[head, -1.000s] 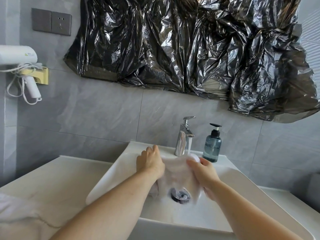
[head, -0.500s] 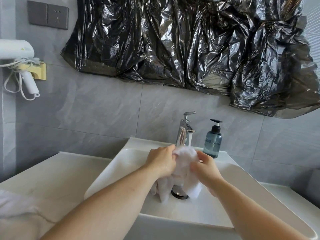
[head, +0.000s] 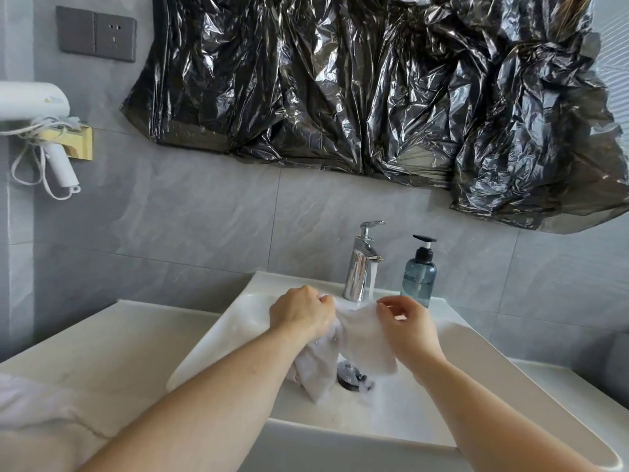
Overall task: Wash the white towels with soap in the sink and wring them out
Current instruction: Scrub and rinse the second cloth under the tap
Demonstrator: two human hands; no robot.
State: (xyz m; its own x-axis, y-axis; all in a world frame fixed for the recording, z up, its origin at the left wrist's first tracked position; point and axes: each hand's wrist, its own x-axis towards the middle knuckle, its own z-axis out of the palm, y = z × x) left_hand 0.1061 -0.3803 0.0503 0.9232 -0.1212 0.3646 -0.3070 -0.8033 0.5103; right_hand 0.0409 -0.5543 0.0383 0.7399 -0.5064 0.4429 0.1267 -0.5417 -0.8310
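The left hand (head: 301,313) grips 1 end of the white towel (head: 360,330), fingers curled tight round the bunched cloth. The right hand (head: 410,327) pinches the other end between thumb and fingers. The towel stretches between the 2 hands over the sink (head: 218,338), its wet lower folds hanging down beside the drain (head: 350,376). Water runs from the faucet (head: 362,262) just behind the towel. A soap bottle (head: 419,275) stands on the rim, right of the faucet.

left hand (head: 301,315) grips white towel (head: 360,338); right hand (head: 410,330) pinches it; faucet (head: 360,267) running
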